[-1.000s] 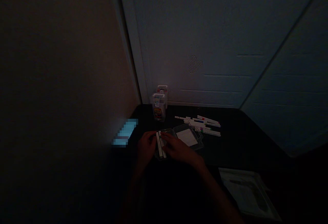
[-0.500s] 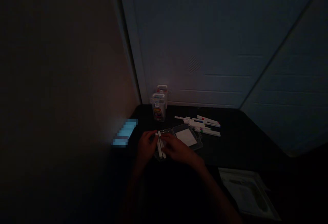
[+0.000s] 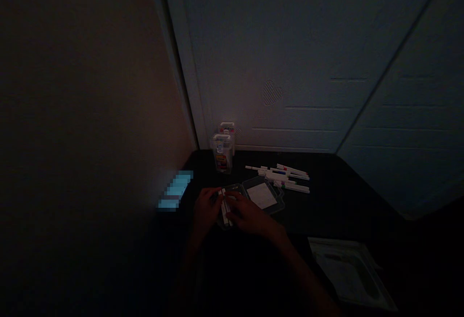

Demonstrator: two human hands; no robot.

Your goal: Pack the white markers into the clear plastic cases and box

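Two slim white markers (image 3: 224, 210) lie side by side in one half of an open clear plastic case (image 3: 280, 202). My left hand (image 3: 206, 209) is closed at their left side, its fingertips on the left marker near the top. From the right, my right hand (image 3: 248, 214) reaches over with bent fingers pressed against the right marker and hides part of it. A white card (image 3: 261, 195) lies in the other half of the case. The light is very dim, so the exact finger contact is hard to see.
More white markers (image 3: 284, 178) lie in a loose pile behind the case, some with coloured bands. Two clear handled containers (image 3: 222, 157) stand by the wall. A glowing, blurred-out rectangle (image 3: 176, 190) is at the left. A pale framed panel (image 3: 344, 273) sits lower right, below the dark table (image 3: 348, 201).
The view has shifted slightly. Both hands stay at the two markers, and the right fingers have moved marginally toward the left hand. The pile and containers stand as before.
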